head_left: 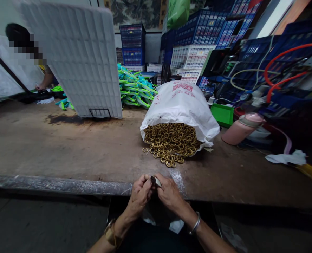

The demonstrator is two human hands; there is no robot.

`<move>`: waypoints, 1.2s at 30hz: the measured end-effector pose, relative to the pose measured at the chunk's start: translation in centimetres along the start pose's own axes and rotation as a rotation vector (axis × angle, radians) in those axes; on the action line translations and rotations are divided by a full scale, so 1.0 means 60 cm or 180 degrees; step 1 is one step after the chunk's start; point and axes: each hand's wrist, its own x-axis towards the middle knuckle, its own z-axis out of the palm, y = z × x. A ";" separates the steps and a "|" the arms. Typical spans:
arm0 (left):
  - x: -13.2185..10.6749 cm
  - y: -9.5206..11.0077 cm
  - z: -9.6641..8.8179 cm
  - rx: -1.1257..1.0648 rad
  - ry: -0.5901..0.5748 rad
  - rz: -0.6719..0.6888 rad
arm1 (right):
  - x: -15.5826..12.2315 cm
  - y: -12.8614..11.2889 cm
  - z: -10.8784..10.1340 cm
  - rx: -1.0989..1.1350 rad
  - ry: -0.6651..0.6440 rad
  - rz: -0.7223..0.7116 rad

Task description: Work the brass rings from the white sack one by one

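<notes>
My left hand (140,195) and my right hand (169,192) meet at the near edge of the workbench (66,147), fingers pinched together round a small dark and white piece (155,181) that I cannot name. Just beyond them a white sack (181,105) lies on its side, its open mouth spilling several brass-coloured rings (170,140) onto the bench. A watch sits on my left wrist and a bangle on my right.
A white grid panel (79,59) leans upright at the back left. Behind it lies a pile of green and blue parts (135,89). Blue and white crates (198,38) are stacked at the back. A pink bottle (241,128) lies right. Another person works at the far left.
</notes>
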 end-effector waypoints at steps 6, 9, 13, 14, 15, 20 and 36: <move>0.003 -0.012 -0.009 0.0285 -0.0017 0.0421 | 0.002 -0.003 -0.001 -0.0381 -0.0132 -0.0102; -0.007 -0.008 -0.011 0.0406 -0.0078 0.0586 | 0.007 0.005 -0.005 -0.0552 -0.0320 -0.0092; -0.026 0.006 -0.003 0.0295 -0.0345 0.0430 | 0.029 0.019 -0.001 -0.1042 -0.0279 0.0352; -0.028 0.009 -0.001 0.0133 -0.0395 0.0284 | 0.037 0.020 0.001 -0.1107 -0.0226 0.0389; -0.029 0.011 0.000 -0.0072 -0.0408 0.0122 | 0.047 0.020 0.003 -0.1139 -0.0159 0.0374; -0.018 0.014 -0.016 -0.0998 -0.0010 -0.0265 | 0.112 0.001 0.009 -0.1224 0.0225 0.0245; 0.005 0.008 -0.086 -0.2139 0.0369 -0.0593 | 0.238 -0.024 0.024 -0.1616 0.0021 0.0483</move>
